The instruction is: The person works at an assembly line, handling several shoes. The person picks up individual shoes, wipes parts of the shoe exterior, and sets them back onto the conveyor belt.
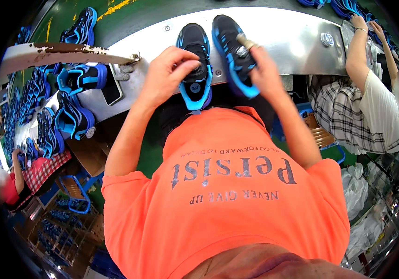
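Note:
Two black sneakers with bright blue trim stand side by side on the metal worktop, toes pointing away from me. Over the opening of the left sneaker (194, 76), my left hand (169, 72) is closed, thumb and forefinger drawn together by the tongue and laces. What is in that pinch, if anything, is hidden. My right hand (265, 69) is beside the right sneaker (231, 49), its fingers smeared by motion. A tan wrap or cover (247, 43) shows at its fingertips, above the laces. A pale round tag (241, 52) lies on that sneaker's tongue.
A paint-chipped metal bar (69, 53) juts across the worktop (162, 44) at left. Near it lie a phone (113, 90), a grey lump (124, 73) and more sneakers (73, 116). A co-worker's arm (358, 44) reaches over the bench at right; another person (16, 179) sits far left.

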`<state>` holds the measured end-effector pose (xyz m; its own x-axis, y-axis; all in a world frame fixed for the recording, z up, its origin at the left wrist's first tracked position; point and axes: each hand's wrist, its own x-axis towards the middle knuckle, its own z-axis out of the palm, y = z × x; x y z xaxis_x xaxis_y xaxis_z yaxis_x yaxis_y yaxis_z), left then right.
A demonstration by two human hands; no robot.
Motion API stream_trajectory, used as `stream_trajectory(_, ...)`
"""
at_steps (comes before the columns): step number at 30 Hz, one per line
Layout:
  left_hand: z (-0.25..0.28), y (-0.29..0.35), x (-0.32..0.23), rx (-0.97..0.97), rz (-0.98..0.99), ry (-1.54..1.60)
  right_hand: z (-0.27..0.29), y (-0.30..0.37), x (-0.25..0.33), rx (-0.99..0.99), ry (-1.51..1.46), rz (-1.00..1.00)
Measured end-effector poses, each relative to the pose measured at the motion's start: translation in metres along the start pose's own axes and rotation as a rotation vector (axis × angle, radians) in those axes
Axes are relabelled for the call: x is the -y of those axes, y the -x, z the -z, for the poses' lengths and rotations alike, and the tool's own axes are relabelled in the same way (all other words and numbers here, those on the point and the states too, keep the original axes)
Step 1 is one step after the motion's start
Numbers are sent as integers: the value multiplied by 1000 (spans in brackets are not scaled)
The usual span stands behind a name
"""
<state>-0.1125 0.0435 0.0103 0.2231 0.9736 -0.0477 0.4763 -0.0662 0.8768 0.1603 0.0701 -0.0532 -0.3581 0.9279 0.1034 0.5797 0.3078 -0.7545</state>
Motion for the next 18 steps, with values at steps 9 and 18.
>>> stream_trajectory(9,-16,-1,3,-2,-15,-79,-2,-64,67,-72,-103,266)
stream_trajectory(18,-6,4,1,119,76,78,-119,-116,34,77,5,221)
